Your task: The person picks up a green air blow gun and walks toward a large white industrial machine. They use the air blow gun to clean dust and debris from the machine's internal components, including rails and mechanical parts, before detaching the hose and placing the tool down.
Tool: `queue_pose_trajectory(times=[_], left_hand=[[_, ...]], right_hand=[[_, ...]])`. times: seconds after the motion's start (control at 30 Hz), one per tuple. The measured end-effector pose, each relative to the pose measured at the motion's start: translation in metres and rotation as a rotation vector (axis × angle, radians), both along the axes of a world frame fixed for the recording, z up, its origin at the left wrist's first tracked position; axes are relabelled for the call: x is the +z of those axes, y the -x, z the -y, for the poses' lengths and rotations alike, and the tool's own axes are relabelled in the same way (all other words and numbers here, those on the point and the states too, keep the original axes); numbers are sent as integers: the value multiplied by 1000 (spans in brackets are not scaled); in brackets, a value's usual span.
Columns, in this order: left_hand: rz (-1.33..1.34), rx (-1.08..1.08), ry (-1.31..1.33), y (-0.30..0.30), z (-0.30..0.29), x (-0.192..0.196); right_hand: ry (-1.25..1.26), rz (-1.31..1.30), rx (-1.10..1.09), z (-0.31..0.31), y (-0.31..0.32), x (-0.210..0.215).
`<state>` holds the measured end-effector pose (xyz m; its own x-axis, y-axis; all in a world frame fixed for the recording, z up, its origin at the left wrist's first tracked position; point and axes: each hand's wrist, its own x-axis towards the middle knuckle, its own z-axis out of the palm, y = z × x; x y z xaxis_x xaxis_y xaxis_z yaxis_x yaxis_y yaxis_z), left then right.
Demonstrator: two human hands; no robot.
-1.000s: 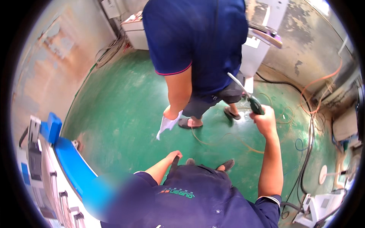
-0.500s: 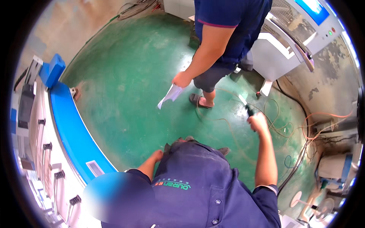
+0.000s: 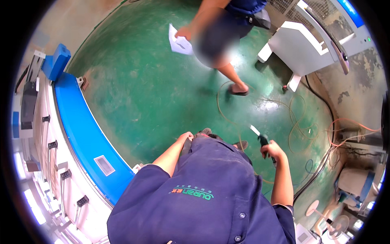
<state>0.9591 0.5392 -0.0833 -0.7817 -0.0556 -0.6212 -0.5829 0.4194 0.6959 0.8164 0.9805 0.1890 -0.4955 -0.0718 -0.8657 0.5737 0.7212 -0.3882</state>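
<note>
Head view, looking straight down over a dark blue work shirt onto a green floor

Right hand raised out to the right of the body, fingers wrapped tight round the dark handle of a small hand tool (something like a screwdriver or probe); pale, flat tip pointing up and to the left, clear of the floor

Left hand low at the front of the body, fingers curled in against the dark trousers by the hip; cannot tell whether anything is pinched in it

Tips of two dark shoes just beyond the shirt's edge, between the two hands

Along the left, a curved blue machine edge with white panels beside it

Ahead, another person standing on the floor in sandals, one hand gripping a white sheet of paper

To the upper right, a white machine cabinet; thin tan and orange cables looped over the floor below it, near the tool
</note>
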Motion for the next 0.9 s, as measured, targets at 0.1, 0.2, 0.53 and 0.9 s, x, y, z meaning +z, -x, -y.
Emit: queue_pose_trajectory(times=[0.1, 0.2, 0.53, 0.9], left_hand=[[71, 33, -97, 16, -8, 14], [130, -37, -55, 10, -9, 23], [327, -219, 144, 62, -37, 22], [172, -429, 250, 140, -220, 63]], right_hand=[[-107, 20, -48, -23, -41, -9], [-87, -295, -448, -58, -81, -44], [-296, -351, -953, -150, -138, -61], [60, 283, -507, -266, -206, -62]])
